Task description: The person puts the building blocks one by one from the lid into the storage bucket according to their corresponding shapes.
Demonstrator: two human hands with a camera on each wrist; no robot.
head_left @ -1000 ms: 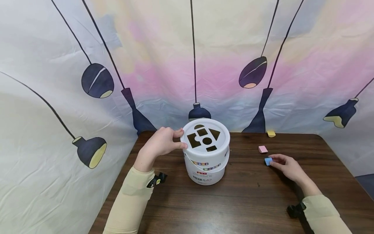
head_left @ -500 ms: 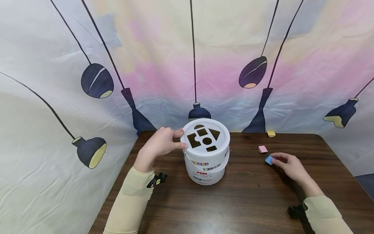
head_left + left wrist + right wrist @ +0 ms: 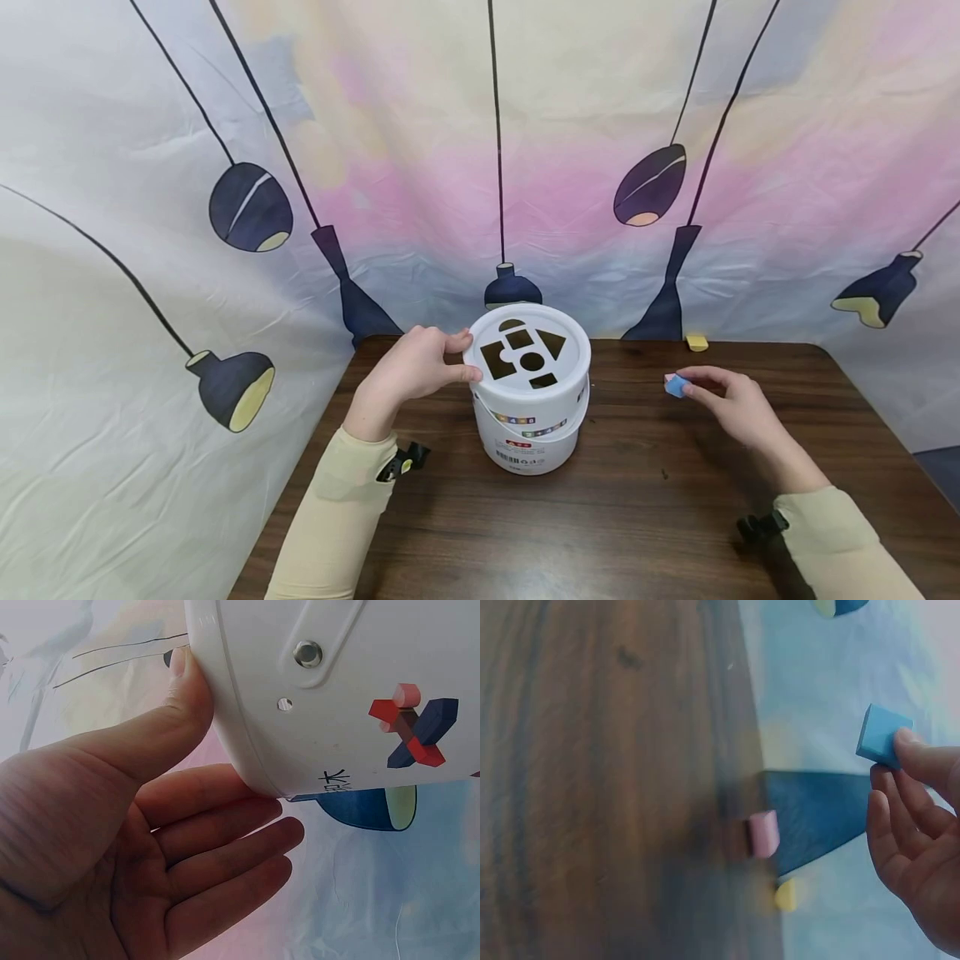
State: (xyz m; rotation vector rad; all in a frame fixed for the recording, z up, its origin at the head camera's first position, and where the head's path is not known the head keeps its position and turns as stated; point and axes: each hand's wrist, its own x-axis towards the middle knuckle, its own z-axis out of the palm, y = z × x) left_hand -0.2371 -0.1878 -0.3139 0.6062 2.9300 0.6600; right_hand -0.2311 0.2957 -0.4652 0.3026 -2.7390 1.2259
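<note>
A white bucket (image 3: pixel 529 433) stands upright on the table, its white lid (image 3: pixel 498 382) cut with several shaped holes. Against the lid's left rim rest the thumb and fingertips of my left hand (image 3: pixel 412 367); in the left wrist view that hand's fingers (image 3: pixel 225 859) are fairly straight, most of them free of the bucket. My right hand (image 3: pixel 738 404) pinches a small blue block (image 3: pixel 676 386) between thumb and fingers, lifted off the table. Behind it, mostly hidden in the head view, lies a pink block (image 3: pixel 764 834), plainer in the right wrist view.
A yellow block (image 3: pixel 697 342) lies at the table's back edge, right of the bucket. The dark wooden table (image 3: pixel 600 533) ends against a fabric backdrop (image 3: pixel 570 125) printed with lamps. The bucket's handle (image 3: pixel 558 433) hangs down its front.
My right hand has raised the blue block off the table, tilting it and moving it away from me and slightly left, in front of the pink block. The left hand and bucket stay put.
</note>
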